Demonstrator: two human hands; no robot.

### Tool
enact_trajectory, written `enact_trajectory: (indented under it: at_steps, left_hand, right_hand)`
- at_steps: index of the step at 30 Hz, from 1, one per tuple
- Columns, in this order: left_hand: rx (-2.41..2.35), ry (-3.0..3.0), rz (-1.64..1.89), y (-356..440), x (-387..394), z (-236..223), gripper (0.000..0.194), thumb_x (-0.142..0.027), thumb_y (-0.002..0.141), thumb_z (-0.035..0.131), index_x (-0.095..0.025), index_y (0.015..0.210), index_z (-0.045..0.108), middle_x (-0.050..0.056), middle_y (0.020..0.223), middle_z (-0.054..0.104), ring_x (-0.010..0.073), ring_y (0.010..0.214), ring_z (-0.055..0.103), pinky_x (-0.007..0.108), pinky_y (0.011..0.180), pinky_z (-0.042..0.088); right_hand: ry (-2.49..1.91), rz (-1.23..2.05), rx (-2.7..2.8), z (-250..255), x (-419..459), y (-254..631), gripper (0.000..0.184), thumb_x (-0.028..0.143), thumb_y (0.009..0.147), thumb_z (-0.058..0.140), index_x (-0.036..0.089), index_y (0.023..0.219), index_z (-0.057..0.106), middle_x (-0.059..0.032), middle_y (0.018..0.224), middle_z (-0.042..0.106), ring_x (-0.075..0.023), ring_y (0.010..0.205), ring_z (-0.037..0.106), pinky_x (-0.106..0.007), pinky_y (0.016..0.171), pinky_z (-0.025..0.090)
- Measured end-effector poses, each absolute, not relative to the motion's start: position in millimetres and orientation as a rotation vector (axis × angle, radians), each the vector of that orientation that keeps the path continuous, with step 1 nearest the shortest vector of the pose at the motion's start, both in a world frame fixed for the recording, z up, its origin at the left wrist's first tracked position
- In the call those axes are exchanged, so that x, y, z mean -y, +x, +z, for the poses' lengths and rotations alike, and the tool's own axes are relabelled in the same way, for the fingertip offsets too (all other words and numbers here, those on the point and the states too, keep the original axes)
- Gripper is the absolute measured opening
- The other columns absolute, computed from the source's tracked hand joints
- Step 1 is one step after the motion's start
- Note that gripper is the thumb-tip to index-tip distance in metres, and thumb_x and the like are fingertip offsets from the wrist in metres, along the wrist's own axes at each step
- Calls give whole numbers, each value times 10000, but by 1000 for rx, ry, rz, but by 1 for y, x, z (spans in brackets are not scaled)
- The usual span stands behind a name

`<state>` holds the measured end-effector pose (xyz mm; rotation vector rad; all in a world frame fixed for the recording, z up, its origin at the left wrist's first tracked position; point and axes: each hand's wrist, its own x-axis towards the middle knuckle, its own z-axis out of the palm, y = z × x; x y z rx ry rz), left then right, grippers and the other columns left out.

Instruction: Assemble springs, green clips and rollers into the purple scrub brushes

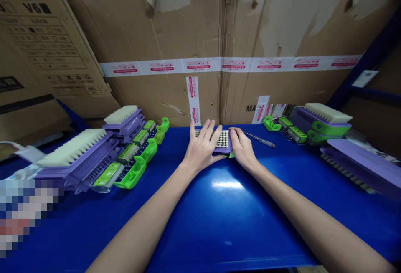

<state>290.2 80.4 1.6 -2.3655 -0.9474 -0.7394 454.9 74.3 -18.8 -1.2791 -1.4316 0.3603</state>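
Observation:
A purple brush head (pixel 222 140) with rows of pale bristle tufts lies bristles up on the blue table, and a bit of green shows under its near right edge. Across its left part my left hand (pixel 202 145) is spread flat, fingers stretched and apart over the tufts, thumb along the near edge. My right hand (pixel 242 148) is closed on the brush head's right end, its fingertips partly hidden. Just beyond that hand lies a screwdriver (pixel 265 141) with a clear handle.
Stacked purple brush heads (pixel 84 156) stand at left beside green end pieces (pixel 133 173) and small green-topped modules (pixel 108 175). More green-and-purple brush heads (pixel 328 122) and a purple brush part (pixel 366 160) are at right. Cardboard (pixel 163 93) walls the back of the blue table (pixel 219 218).

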Motion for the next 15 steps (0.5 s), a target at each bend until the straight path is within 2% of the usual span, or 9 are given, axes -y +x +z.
enact_trajectory:
  at_steps: [2,6,9,15]
  left_hand:
    - [904,-2389,-704,290,-81,3,839,-551,746,629,-126,1408,341,209,1394,449,357,1297,403,630,1111,61]
    - [909,-2437,-643,289,-82,4,798,-528,763,615,-111,1392,355,178,1225,556,311,1130,513,537,1068,251]
    - [930,-2423,-639,289,-83,3,754,-500,781,587,-107,1386,367,174,1189,541,318,1083,499,483,976,340]
    - [933,-2393,-728,285,-87,-2,774,-368,725,608,-84,1395,345,178,1175,504,324,1055,462,452,912,365]
  right_hand:
    - [-1281,373,1434,-19,-74,454,442,498,916,337,177,1065,601,-90,991,678,-221,916,606,-336,816,445]
    - [-1312,388,1401,-19,-74,455,448,501,916,325,187,1072,603,-81,935,681,-231,916,607,-355,823,447]
    - [-1308,401,1395,-20,-75,456,436,496,909,345,186,1088,594,-82,950,680,-235,934,605,-368,845,447]
    - [-1199,488,1452,-20,-77,457,430,490,901,383,184,1149,556,-95,1072,649,-228,1009,588,-376,894,446]
